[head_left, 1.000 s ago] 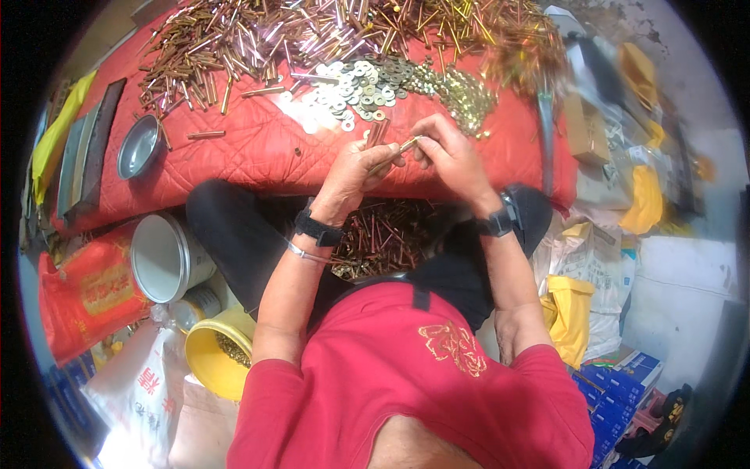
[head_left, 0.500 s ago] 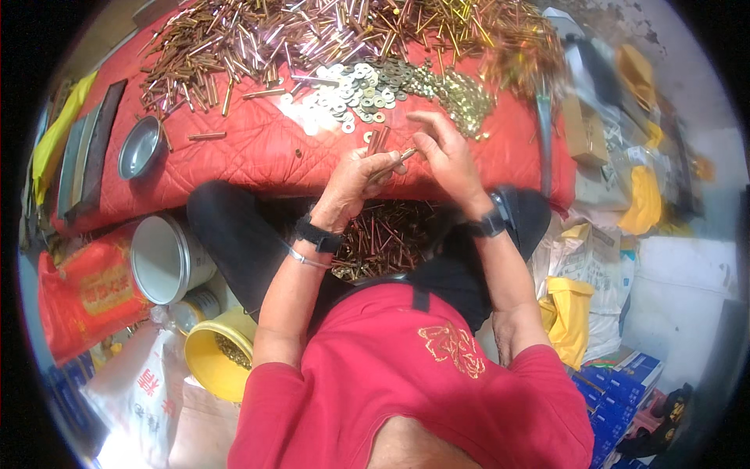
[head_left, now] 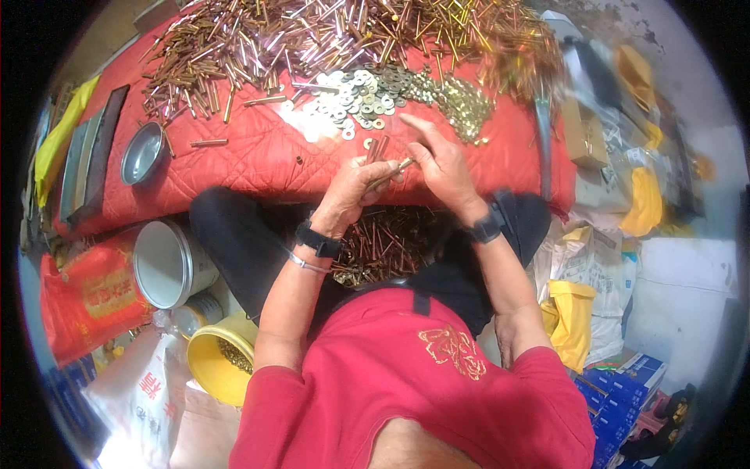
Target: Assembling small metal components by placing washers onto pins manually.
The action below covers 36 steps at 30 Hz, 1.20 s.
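My left hand (head_left: pixel 361 184) is closed around several copper-coloured metal bolts (head_left: pixel 378 147) that stick up past the thumb. One more bolt (head_left: pixel 405 164) slants out of it toward the right. At that bolt's tip my right hand (head_left: pixel 445 164) has its thumb and bent fingers, while its index finger reaches forward. Whether a small nut is between those fingertips is too small to tell. Just beyond the hands, flat washers (head_left: pixel 363 102) lie in a loose heap on the red quilted cover (head_left: pixel 258 156), beside a pile of small gold-coloured nuts (head_left: pixel 465 109).
A big heap of rods and bolts (head_left: pixel 312 35) spreads across the far side. A metal bowl (head_left: pixel 143 154) sits at the left. More rods (head_left: pixel 383 242) lie below between my legs. A yellow bucket (head_left: pixel 207 344) and a white bucket (head_left: pixel 164 266) stand lower left; a carton (head_left: pixel 584 137) is at right.
My right hand has come slightly left and down, its fingertips closer on the bolt's end. The left hand keeps its hold on the bolts.
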Motion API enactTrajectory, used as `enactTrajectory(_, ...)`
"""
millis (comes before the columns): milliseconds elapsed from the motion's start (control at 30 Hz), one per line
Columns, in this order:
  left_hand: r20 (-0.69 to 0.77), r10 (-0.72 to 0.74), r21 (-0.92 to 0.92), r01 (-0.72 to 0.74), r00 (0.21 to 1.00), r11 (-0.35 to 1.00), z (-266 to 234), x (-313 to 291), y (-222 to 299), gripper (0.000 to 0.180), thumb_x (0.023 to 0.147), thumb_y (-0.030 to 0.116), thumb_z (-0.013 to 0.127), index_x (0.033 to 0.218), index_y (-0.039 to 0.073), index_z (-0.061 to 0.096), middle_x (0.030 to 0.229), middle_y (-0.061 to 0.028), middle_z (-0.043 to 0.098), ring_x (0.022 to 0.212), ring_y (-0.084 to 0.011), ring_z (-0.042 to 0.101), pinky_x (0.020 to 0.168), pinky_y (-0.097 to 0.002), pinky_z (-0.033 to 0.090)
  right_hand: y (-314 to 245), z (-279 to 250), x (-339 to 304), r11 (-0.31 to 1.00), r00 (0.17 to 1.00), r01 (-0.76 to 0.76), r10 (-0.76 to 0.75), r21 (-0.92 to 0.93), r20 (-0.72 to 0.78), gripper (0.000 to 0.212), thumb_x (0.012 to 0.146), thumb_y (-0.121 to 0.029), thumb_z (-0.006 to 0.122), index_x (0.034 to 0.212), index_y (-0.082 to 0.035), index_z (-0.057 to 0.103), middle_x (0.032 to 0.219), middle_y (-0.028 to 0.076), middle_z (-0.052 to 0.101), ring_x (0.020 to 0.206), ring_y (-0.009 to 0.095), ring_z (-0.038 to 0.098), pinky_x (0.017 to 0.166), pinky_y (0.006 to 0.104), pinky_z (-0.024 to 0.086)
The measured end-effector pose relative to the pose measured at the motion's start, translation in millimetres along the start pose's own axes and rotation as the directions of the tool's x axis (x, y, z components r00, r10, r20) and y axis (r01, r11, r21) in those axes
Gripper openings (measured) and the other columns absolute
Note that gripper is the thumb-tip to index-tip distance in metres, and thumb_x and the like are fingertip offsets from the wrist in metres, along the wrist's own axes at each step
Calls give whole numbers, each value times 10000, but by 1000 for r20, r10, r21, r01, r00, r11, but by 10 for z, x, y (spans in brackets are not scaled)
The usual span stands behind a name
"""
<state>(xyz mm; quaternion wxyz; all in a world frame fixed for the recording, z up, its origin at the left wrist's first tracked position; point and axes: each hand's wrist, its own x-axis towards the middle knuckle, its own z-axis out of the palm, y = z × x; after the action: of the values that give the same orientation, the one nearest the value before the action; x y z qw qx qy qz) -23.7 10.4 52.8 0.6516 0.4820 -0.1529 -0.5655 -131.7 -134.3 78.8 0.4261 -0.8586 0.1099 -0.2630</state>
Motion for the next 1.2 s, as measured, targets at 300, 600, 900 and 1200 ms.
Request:
enactTrajectory(300,-25,-2,39,3,1000,999,-1,23,14,235,888,240,605,829,18,654,548,73,457,410,-20,318,388,-197,198,-14,-75,40,989,984,-149,151,-23,93,381,889,-149,607,1255,-66,536,915,151,639,772,253,618,719,326,485)
enactTrajectory(600,5,-11,7,11,1000,1000,-60,84,37,254,906,250,588,835,13,644,538,76,436,406,-23,313,386,-196,211,-48,-93,45,994,991,-101,98,34,95,401,885,-123,598,1270,-57,507,954,148,641,843,250,650,745,333,495)
enactTrajectory(900,-12,-76,-120,74,997,990,-145,162,-28,259,903,245,601,840,-4,637,537,66,434,409,-15,309,377,-174,211,47,-1,105,991,998,-59,55,117,30,424,875,-33,579,1286,-64,481,904,112,546,821,194,559,777,320,460)
enactTrajectory(1200,169,-168,-452,228,971,862,-180,148,-37,253,908,221,598,835,-19,631,566,44,471,412,-13,343,376,-158,256,69,68,154,986,983,166,-167,30,81,379,861,41,515,1220,-78,539,1040,166,582,928,334,582,809,377,466)
